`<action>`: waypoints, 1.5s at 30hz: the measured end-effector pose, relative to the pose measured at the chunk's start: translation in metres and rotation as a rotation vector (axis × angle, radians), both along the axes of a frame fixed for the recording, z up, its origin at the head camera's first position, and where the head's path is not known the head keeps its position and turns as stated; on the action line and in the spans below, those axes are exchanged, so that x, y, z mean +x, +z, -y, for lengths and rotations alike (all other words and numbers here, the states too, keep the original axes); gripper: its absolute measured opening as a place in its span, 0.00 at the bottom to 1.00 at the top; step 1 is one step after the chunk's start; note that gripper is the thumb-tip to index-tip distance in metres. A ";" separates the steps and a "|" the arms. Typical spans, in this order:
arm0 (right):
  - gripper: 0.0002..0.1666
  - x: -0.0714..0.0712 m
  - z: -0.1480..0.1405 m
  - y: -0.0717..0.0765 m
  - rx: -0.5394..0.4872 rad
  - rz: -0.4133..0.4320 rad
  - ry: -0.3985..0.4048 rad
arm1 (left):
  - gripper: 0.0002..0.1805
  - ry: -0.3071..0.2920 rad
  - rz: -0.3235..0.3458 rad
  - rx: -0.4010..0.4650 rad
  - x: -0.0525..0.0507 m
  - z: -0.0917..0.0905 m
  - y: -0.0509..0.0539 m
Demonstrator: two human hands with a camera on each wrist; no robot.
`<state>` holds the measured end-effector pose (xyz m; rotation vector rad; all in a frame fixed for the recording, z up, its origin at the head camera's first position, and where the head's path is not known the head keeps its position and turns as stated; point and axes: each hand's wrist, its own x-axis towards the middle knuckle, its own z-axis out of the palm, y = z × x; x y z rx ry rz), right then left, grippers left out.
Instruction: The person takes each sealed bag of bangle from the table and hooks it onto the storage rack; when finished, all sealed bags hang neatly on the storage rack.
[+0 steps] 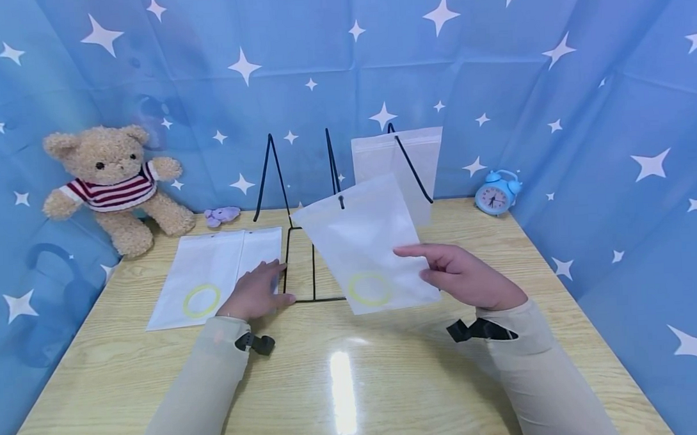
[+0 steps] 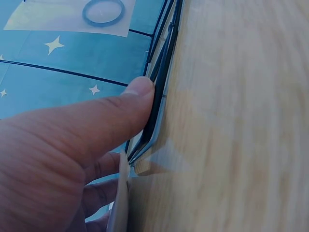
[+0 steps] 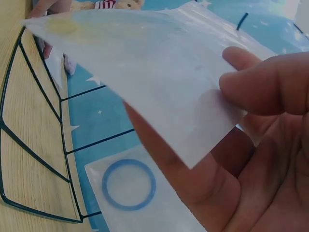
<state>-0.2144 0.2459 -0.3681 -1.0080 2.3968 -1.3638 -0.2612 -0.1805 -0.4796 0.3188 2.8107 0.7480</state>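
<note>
A black wire display rack (image 1: 315,300) stands on the table. On its middle hook hangs a white translucent zip bag (image 1: 363,242) with a yellow ring, swung askew. My right hand (image 1: 462,274) holds its lower right edge; in the right wrist view thumb and index finger lie before the sheet, other fingers (image 3: 169,154) behind. Another white bag (image 1: 418,151) hangs on the right hook; its blue ring shows in the right wrist view. My left hand (image 1: 255,291) rests at the rack's front left corner, thumb (image 2: 140,89) against the wire, over flat white bags (image 1: 209,267).
A teddy bear (image 1: 114,187) in a striped shirt sits at the back left, beside a small purple toy (image 1: 221,215). A blue alarm clock (image 1: 494,196) stands at the back right. Blue star-printed curtain (image 1: 296,40) encloses the wooden table (image 1: 412,382).
</note>
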 end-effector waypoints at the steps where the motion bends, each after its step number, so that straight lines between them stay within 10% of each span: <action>1: 0.30 0.000 0.001 0.000 0.005 -0.004 -0.003 | 0.46 -0.001 -0.001 -0.002 0.000 0.000 0.000; 12: 0.22 -0.006 0.003 -0.005 0.031 -0.025 -0.018 | 0.45 -0.005 0.001 0.005 0.000 0.001 0.001; 21: 0.32 -0.005 0.002 -0.006 0.090 0.158 0.014 | 0.46 0.002 0.004 0.000 0.000 0.000 0.002; 45: 0.32 -0.007 0.011 -0.010 -0.197 0.143 -0.092 | 0.45 -0.011 -0.010 -0.002 0.001 0.000 0.003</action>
